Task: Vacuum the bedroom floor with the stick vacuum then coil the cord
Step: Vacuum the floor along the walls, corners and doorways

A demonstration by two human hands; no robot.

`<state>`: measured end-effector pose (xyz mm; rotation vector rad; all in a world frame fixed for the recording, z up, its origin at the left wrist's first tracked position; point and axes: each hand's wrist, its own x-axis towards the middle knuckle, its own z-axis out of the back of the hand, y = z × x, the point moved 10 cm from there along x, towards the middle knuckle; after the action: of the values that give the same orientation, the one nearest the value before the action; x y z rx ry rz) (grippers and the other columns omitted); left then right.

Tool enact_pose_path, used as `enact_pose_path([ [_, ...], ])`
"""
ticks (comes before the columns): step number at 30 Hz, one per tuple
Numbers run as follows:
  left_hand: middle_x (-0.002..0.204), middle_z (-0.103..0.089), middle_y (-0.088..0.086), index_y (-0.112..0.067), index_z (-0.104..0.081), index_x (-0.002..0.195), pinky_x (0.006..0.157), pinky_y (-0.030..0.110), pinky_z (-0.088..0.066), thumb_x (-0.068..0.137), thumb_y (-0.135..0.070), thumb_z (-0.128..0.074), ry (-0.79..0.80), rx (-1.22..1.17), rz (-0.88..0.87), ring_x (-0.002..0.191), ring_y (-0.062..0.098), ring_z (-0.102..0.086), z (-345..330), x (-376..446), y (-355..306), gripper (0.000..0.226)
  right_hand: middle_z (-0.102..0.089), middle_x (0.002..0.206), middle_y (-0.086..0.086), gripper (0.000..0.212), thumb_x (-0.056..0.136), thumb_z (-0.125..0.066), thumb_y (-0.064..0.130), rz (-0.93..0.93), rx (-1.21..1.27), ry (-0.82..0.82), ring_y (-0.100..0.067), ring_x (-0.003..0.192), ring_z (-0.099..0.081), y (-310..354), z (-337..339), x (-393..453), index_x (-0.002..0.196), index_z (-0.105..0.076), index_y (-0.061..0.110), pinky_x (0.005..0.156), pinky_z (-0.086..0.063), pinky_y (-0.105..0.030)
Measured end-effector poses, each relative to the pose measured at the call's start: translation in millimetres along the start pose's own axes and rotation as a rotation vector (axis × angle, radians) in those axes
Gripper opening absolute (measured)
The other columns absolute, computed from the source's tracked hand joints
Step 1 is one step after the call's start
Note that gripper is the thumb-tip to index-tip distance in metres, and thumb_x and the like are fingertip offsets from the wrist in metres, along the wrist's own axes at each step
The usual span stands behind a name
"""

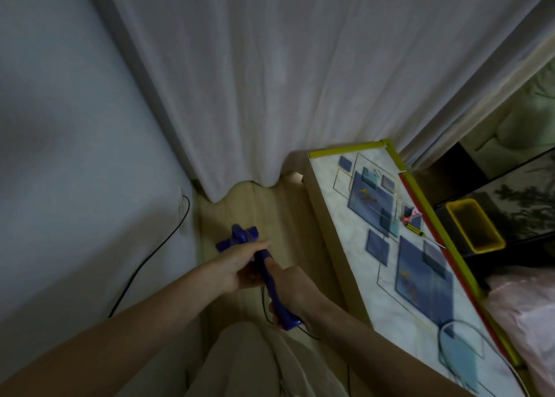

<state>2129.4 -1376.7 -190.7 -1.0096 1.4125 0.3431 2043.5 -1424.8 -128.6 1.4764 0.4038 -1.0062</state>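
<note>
A blue stick vacuum [271, 279] stands on the pale wooden floor [276, 216], seen from above. Its floor head [237, 237] points toward the curtain. My left hand [240, 266] grips the upper body of the vacuum. My right hand [292, 288] grips the handle lower in the frame, thumb lying along it. A thin black cord [150, 258] runs from a wall socket [182, 213] down along the left wall, and more cord [265, 306] hangs beneath the handle.
White curtains [270, 81] hang ahead, reaching the floor. A low table [390, 246] with a blue patterned top and yellow edging stands close on the right, with a screwdriver [420, 231] on it. A yellow bin [473, 225] sits beyond it. The pale wall [75, 156] is on the left.
</note>
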Motion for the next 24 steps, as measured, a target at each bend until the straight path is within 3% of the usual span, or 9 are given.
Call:
enact_pose_path([
  [11, 0.084, -0.06, 0.012, -0.005, -0.06, 0.1, 0.068, 0.036, -0.054, 0.091, -0.026, -0.066, -0.019, -0.143, -0.119, 0.076, 0.024, -0.061, 35, 54, -47, 0.024, -0.059, 0.076, -0.008, 0.053, 0.101, -0.029, 0.054, -0.088, -0.005, -0.012, -0.015, 0.051, -0.056, 7, -14, 85, 0.1, -0.053, 0.006, 0.049, -0.05, -0.026],
  [14, 0.085, -0.059, 0.013, -0.003, -0.056, 0.102, 0.076, 0.038, -0.055, 0.092, -0.025, -0.063, -0.039, -0.128, -0.144, 0.079, 0.025, -0.06, 47, 71, -60, 0.025, -0.061, 0.079, -0.009, 0.054, 0.101, -0.027, 0.056, -0.088, -0.101, -0.03, -0.017, 0.056, -0.058, 13, -17, 107, 0.096, -0.053, 0.009, 0.056, -0.053, -0.028],
  [19, 0.084, -0.059, 0.014, -0.004, -0.054, 0.098, 0.091, 0.045, -0.052, 0.094, -0.025, -0.061, -0.039, -0.111, -0.151, 0.081, 0.028, -0.061, 57, 92, -73, 0.022, -0.055, 0.072, -0.006, 0.055, 0.102, -0.025, 0.054, -0.099, -0.138, -0.034, -0.014, 0.051, -0.053, 18, -20, 128, 0.102, -0.05, 0.005, 0.043, -0.046, -0.021],
  [24, 0.091, -0.06, 0.016, -0.002, -0.056, 0.103, 0.075, 0.039, -0.055, 0.094, -0.022, -0.061, -0.05, -0.101, -0.148, 0.083, 0.028, -0.062, 50, 96, -75, 0.023, -0.054, 0.07, -0.006, 0.054, 0.101, -0.026, 0.056, -0.077, -0.169, -0.042, -0.016, 0.05, -0.054, 21, -9, 132, 0.097, -0.048, 0.007, 0.051, -0.05, -0.027],
])
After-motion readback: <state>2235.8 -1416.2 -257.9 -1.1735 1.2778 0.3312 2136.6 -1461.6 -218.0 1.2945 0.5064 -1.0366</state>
